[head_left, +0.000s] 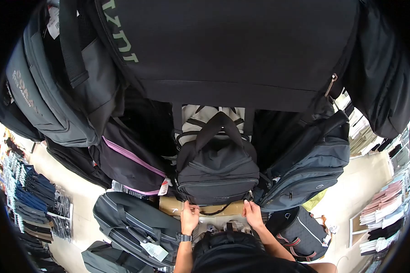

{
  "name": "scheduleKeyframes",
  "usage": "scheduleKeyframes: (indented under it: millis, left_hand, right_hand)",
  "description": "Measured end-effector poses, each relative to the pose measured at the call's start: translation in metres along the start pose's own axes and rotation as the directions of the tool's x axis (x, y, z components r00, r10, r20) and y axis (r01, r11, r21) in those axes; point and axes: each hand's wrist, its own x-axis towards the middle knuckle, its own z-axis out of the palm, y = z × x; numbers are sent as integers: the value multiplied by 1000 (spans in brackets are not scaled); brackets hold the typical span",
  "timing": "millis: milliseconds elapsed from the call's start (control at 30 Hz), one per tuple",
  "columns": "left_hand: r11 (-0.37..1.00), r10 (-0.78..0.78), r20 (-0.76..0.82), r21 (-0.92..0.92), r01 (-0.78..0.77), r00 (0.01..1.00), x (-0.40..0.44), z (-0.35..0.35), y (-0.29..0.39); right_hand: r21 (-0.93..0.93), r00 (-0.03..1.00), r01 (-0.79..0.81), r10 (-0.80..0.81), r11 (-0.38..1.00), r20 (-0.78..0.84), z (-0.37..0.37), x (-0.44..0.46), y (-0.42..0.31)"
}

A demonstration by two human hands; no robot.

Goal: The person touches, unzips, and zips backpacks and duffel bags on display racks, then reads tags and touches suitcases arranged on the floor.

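A small black backpack [218, 175] with a top handle [219, 125] hangs upright in the middle, its front facing me. My left hand [189, 217], with a dark watch [184, 237] on the wrist, is closed at the backpack's lower left corner. At the lower right corner my right hand [252, 214] pinches the backpack's edge; the exact part between the fingers is too small to make out. A thin black strap [216, 212] loops below the backpack between both hands. Behind the handle is a pale grey bag [205, 113].
A large black bag [241, 50] hangs overhead. Grey backpacks [50, 95] and a purple-zipped bag [127, 157] are left; a blue-grey backpack [305, 168] is right. Duffel bags [137, 223] sit low beside me. A cardboard box [168, 207] lies below. Clothes racks [37, 200] stand farther off.
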Motion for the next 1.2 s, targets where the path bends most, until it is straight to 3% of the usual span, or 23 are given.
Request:
scheduleKeyframes:
  millis: [167, 400, 600, 667, 733, 833, 933, 1000, 1100, 1133, 1200]
  left_hand:
    - [1000, -21, 24, 17, 21, 999, -6, 2, 12]
    - [998, 15, 70, 53, -18, 997, -3, 8, 11]
    - [997, 17, -89, -70, -23, 996, -24, 5, 25]
    - [995, -7, -76, -97, 0, 997, -34, 2, 26]
    - [992, -34, -113, -124, 20, 993, -46, 3, 22]
    - [990, -87, -147, -119, 70, 985, -66, 3, 24]
    - [983, -155, -237, -137, 125, 959, -89, 1, 28]
    - [986, -137, -284, -136, 101, 949, -104, 2, 25]
    - [991, -109, -441, -123, 60, 891, -129, -1, 28]
    - [993, -84, -511, -110, 32, 855, -135, 2, 22]
    - [979, -173, -575, -192, 74, 799, -154, -4, 33]
  right_hand:
    - [128, 1000, -20, 20, 992, 0, -9, -8, 12]
    - [111, 999, -39, 35, 993, 39, -30, -17, 13]
    - [29, 964, -124, 113, 992, 241, -21, 2, 20]
    - [-75, 942, -77, 97, 994, 321, -16, 15, 31]
    - [-316, 918, 135, 2, 939, 396, -13, 28, 34]
    - [-456, 875, 296, -47, 839, 481, -7, 32, 13]
    - [-485, 837, 333, -16, 809, 547, -4, 42, 10]
    - [-502, 769, 374, 42, 780, 638, -3, 58, 18]
    - [-629, 626, 304, 348, 715, 698, 7, 74, 29]
    - [-625, 589, 332, 362, 707, 723, 14, 76, 30]
    - [-576, 419, 554, 397, 601, 817, 21, 76, 31]
